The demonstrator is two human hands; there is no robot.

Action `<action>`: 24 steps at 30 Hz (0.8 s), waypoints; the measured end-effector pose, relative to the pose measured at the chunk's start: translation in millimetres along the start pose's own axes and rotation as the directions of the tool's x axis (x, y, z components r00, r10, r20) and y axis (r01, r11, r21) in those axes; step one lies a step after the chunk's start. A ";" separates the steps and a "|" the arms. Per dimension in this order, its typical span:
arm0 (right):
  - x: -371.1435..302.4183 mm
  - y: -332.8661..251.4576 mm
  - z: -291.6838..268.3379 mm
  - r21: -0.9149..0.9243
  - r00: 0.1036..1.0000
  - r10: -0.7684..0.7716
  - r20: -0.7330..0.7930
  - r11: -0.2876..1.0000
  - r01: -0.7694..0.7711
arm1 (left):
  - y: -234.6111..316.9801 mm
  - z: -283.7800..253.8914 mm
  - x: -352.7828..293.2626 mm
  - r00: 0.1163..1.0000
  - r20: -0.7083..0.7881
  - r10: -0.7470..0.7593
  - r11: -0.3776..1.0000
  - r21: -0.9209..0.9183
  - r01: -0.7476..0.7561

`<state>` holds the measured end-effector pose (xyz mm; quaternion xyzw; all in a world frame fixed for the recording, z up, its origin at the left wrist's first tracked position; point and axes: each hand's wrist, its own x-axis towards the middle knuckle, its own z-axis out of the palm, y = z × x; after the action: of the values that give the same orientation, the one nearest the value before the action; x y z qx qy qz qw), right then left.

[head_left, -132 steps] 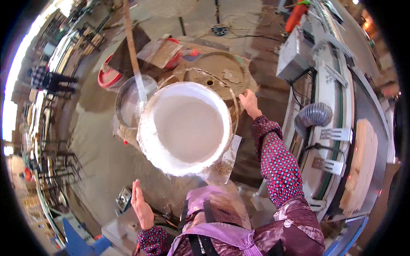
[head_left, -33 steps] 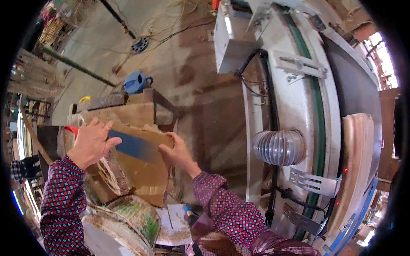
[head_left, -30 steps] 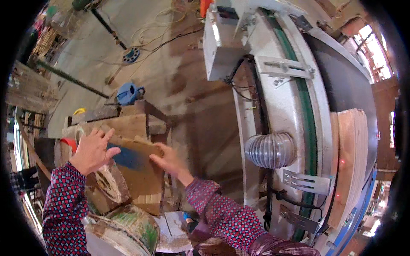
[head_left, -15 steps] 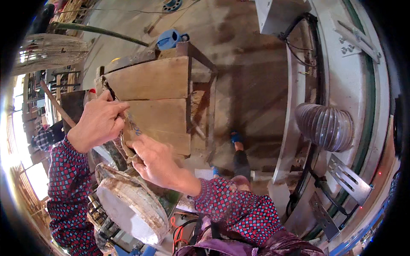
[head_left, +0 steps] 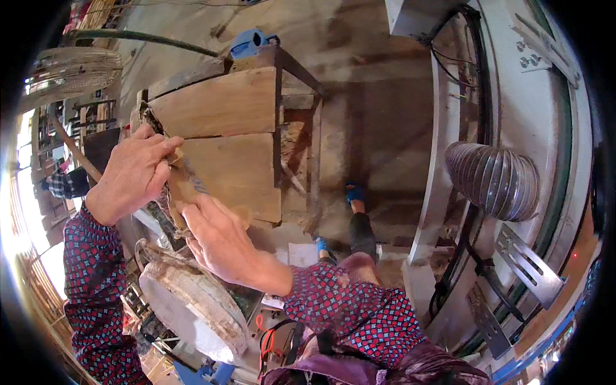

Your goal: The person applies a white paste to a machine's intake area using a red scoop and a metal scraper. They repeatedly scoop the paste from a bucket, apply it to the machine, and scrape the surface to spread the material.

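Two wide wooden boards, the far one and the near one, lie side by side on a stand ahead of me. Their left edge is dark, rough and bark-like. My left hand is closed over this edge, fingers curled and thumb turned inward. Closer to me, my right hand grips the same edge with bent fingers. A pale tan patch of wood with bluish marks shows between the hands. My fingertips are partly hidden, so whether a separate thin piece is held there I cannot tell.
Below my hands hangs or stands a round, crusted white tub. A blue plastic container sits beyond the boards. To the right are a ribbed flexible duct, slotted metal brackets and a pale machine frame. A person's blue-shod foot shows on the floor.
The whole scene has shifted slightly up and left in view. Both hands stay at the boards' rough left edge, with only a small movement of the fingers.
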<state>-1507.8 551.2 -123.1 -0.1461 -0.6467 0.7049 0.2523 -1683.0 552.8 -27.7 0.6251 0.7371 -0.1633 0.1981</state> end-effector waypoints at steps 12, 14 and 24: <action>15.9 44.0 -54.9 0.103 0.954 0.288 -0.088 0.955 -0.279 | -4.6 28.7 52.0 0.983 0.043 0.179 0.977 0.107 -0.182; 18.4 61.9 -65.0 0.028 0.917 0.380 -0.122 0.925 -0.380 | -25.8 66.0 56.0 0.896 -0.114 0.429 0.893 0.206 -0.401; 10.0 172.4 -99.1 0.508 0.792 0.611 -0.006 0.684 -0.524 | -33.4 -82.7 -54.4 0.920 -0.384 -0.070 0.997 -0.009 0.072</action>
<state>-1492.0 633.4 -303.8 -0.3331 -0.3481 0.8700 0.1045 -1715.6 541.1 70.9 0.6183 0.7834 -0.0467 0.0420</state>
